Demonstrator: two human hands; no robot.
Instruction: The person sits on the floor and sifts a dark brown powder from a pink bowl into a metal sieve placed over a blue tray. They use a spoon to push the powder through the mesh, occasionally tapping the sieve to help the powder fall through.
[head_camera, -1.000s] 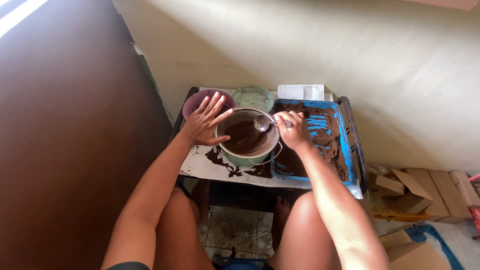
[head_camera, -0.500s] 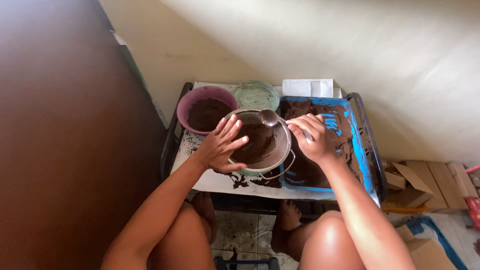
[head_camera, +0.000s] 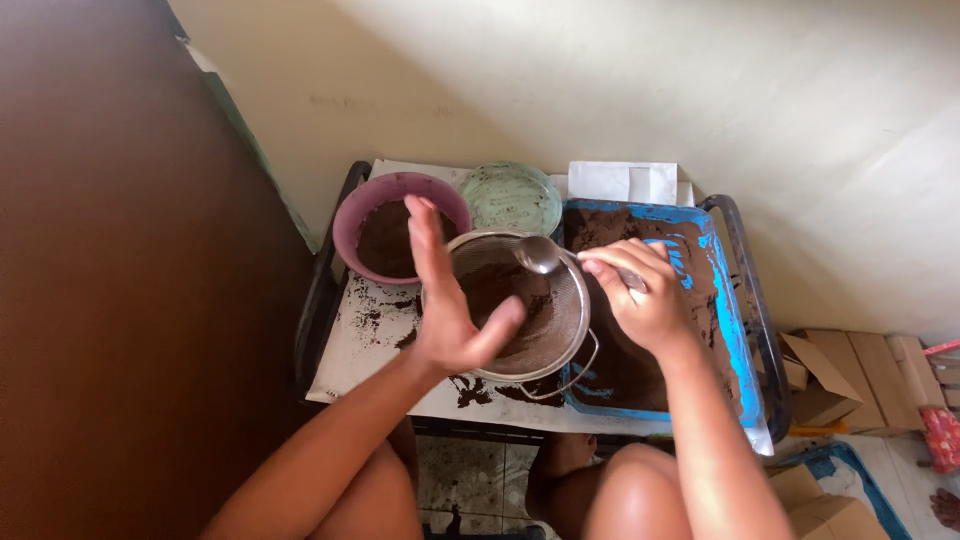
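A round metal sieve (head_camera: 560, 345) filled with dark brown powder sits in the middle of a small table. My left hand (head_camera: 445, 300) stands edge-on against the sieve's left rim, fingers straight and together, thumb reaching over the powder. My right hand (head_camera: 640, 295) grips the handle of a metal spoon (head_camera: 540, 255), whose bowl rests over the sieve's far rim. A purple bowl (head_camera: 350, 215) with brown powder stands at the far left. A blue tray (head_camera: 740, 330) coated with the same powder lies to the right, under my right hand.
A pale green lid or dish (head_camera: 510, 195) sits behind the sieve, with white paper (head_camera: 625, 180) next to it. Spilled powder marks the white sheet (head_camera: 370, 330) on the table. Cardboard boxes (head_camera: 850, 370) lie on the floor at right. A wall rises behind.
My left hand has turned from lying flat with spread fingers on the rim to standing edge-on against it. The view has shifted, so the table sits lower in the picture.
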